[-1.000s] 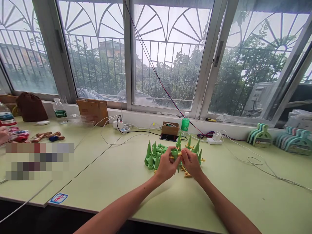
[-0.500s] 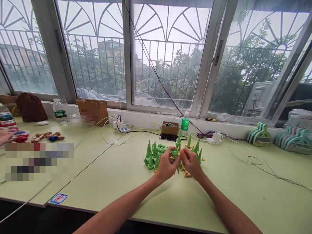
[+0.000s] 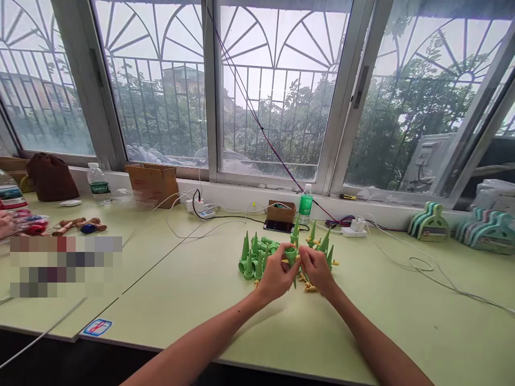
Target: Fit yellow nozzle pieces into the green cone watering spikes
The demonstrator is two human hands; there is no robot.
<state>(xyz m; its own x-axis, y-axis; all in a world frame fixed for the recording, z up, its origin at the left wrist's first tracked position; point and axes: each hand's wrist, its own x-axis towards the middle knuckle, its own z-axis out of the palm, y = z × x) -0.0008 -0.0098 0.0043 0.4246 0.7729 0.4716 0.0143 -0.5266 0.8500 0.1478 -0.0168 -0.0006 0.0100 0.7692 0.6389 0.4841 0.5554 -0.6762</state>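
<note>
My left hand (image 3: pixel 277 276) is closed round a green watering spike (image 3: pixel 290 256), its round open mouth up and its tip pointing down. At the spike's side, my right hand (image 3: pixel 316 266) pinches a small yellow valve (image 3: pixel 298 258), mostly covered by the fingers; whether it sits in the spike I cannot tell. Several more green spikes (image 3: pixel 248 266) stand point-up or lie on the table just beyond both hands. Some loose yellow valves (image 3: pixel 309 288) lie below the right hand, and a few standing spikes at the right have yellow valves on them.
Behind the spikes are a phone (image 3: pixel 277 226), a small cardboard box (image 3: pixel 281 211) and a green-labelled bottle (image 3: pixel 306 203). White cables (image 3: pixel 426 265) cross the right side, near hangers (image 3: pixel 430 222). At far left, another person's hand (image 3: pixel 5 225) is near wooden-handled items (image 3: pixel 76 225).
The spike in my left hand now stands slightly more upright, and the right fingers have shifted a little at its side. Otherwise the two hands keep the same place.
</note>
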